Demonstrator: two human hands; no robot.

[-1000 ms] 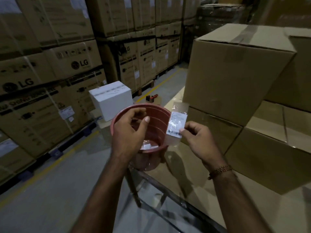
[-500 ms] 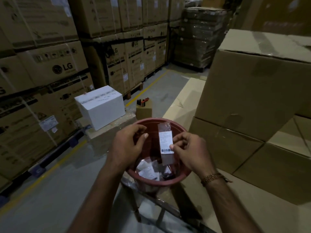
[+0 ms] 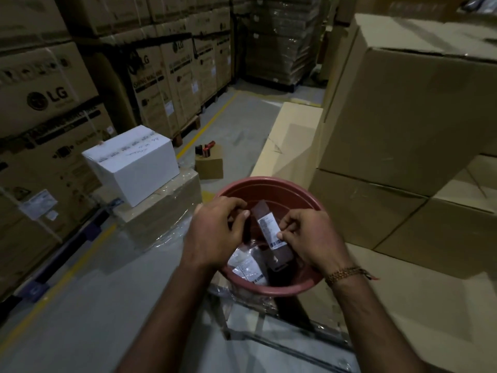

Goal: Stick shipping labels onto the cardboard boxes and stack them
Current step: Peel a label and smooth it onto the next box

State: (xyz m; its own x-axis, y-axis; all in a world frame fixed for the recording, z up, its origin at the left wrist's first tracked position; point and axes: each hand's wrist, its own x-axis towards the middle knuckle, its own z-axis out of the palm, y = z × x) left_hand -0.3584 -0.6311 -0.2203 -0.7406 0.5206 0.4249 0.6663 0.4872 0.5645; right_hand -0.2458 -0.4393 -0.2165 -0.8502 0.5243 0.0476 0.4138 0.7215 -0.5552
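A red-brown plastic basin (image 3: 269, 181) sits in front of me with loose white barcode labels (image 3: 246, 266) in its bottom. Over it, my right hand (image 3: 312, 238) pinches a long label strip (image 3: 266, 224), a clear sleeve with a white barcode label, at its right edge. My left hand (image 3: 215, 232) hovers with curled fingers, its thumb tip right at the strip's upper left edge; I cannot see whether it touches. A large taped cardboard box (image 3: 403, 117) stands on lower cardboard boxes (image 3: 363, 211) to the right.
A white box (image 3: 131, 162) rests on a wrapped carton at left. Beyond the basin, a small brown box (image 3: 209, 165) carries a tape dispenser (image 3: 205, 149). Tall stacks of LG cartons (image 3: 48, 98) line the left aisle. A metal frame (image 3: 282, 337) supports the basin.
My view has tilted down and the hands have sunk lower over the basin. The strip has swung from upright to slanted, and my left hand has closed in on its top end.
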